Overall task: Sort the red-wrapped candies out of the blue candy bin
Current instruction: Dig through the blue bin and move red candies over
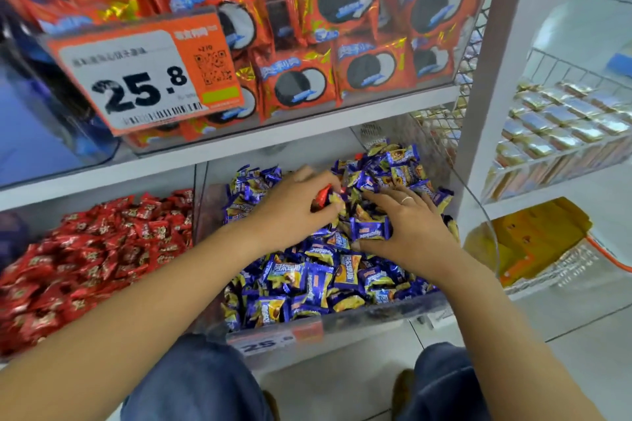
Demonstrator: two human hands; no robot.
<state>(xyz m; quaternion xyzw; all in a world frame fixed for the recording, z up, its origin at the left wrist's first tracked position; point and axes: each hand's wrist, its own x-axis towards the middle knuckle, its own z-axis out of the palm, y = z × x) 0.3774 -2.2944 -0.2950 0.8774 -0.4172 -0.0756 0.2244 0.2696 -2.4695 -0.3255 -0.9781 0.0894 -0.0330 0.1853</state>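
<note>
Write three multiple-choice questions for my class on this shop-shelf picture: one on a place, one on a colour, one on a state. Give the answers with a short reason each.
1. Where does the bin of red-wrapped candies sit relative to the blue candy bin?
A. To its left
B. To its right
C. On the shelf above

2. What colour is the candy in the left hand?
A. Blue
B. Gold
C. Red

3. What is the right hand doing?
A. Hanging outside the bin
B. Resting spread on the blue candies
C. Holding the price tag

Answers
1. A: the red pile lies left of the divider.
2. C: a red wrapper shows between the left fingers.
3. B: the palm lies flat on the pile, fingers spread.
</note>
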